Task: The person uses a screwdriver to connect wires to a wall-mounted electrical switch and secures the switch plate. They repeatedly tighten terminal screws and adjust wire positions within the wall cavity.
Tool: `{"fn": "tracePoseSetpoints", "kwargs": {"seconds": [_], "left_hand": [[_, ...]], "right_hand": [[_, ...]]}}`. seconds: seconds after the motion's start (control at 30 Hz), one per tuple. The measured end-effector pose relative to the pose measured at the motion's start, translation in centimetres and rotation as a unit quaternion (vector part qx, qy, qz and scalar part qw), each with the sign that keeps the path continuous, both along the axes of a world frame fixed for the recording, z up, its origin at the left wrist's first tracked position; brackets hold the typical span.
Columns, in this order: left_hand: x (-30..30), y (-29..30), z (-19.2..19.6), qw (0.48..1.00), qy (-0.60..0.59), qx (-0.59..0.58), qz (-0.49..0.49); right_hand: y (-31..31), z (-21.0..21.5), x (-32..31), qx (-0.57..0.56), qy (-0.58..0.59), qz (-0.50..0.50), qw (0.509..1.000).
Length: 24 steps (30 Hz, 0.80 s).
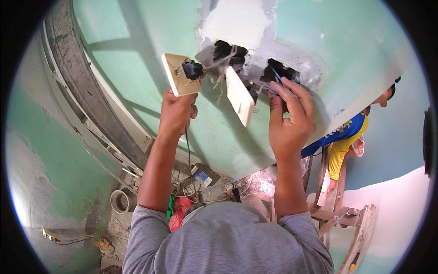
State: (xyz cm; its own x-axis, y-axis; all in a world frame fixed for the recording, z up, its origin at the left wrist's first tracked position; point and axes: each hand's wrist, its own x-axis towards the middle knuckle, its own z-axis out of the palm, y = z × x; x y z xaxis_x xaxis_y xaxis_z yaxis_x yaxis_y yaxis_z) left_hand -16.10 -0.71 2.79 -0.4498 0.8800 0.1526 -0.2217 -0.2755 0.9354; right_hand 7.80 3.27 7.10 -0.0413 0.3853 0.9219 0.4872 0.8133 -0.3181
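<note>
My left hand (177, 112) is closed on the lower edge of a cream wall plate (186, 86), its back turned to the right. A black electrical module (192, 70) sits on that back, joined by grey wires (218, 63) to the left wall opening (222, 49). At the right wall opening (288, 71), my right hand (292, 116) pinches a thin blue wire (275, 73) between thumb and fingers. Between my hands a second cream plate (239, 98) hangs tilted, edge toward me. A dark cable (189, 148) hangs below my left hand.
To the right, a person in a blue and yellow shirt (344, 137) rests a hand by a wooden ladder (335, 214). A screwdriver (355, 260) lies on the ladder's side. Below are a bucket (121, 201), a red bag (179, 212) and loose cables. A curved beam (86, 82) runs along the left.
</note>
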Motion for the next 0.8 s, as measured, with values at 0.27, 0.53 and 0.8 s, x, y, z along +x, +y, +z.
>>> {"fn": "tracePoseSetpoints", "kwargs": {"seconds": [0.27, 0.53, 0.8], "left_hand": [[1.4, 0.6, -0.6, 0.991, -0.117, 0.021, -0.060], [0.8, 0.9, 0.0, 0.997, -0.059, -0.004, -0.040], [0.8, 0.5, 0.7, 1.000, 0.006, -0.011, -0.025]], "right_hand": [[-0.4, 0.0, -0.2, -0.006, -0.012, -0.013, 1.000], [-0.1, 1.0, 0.1, 0.055, -0.045, -0.062, 0.996], [0.1, 0.3, -0.2, 0.053, -0.006, -0.075, 0.996]]}}
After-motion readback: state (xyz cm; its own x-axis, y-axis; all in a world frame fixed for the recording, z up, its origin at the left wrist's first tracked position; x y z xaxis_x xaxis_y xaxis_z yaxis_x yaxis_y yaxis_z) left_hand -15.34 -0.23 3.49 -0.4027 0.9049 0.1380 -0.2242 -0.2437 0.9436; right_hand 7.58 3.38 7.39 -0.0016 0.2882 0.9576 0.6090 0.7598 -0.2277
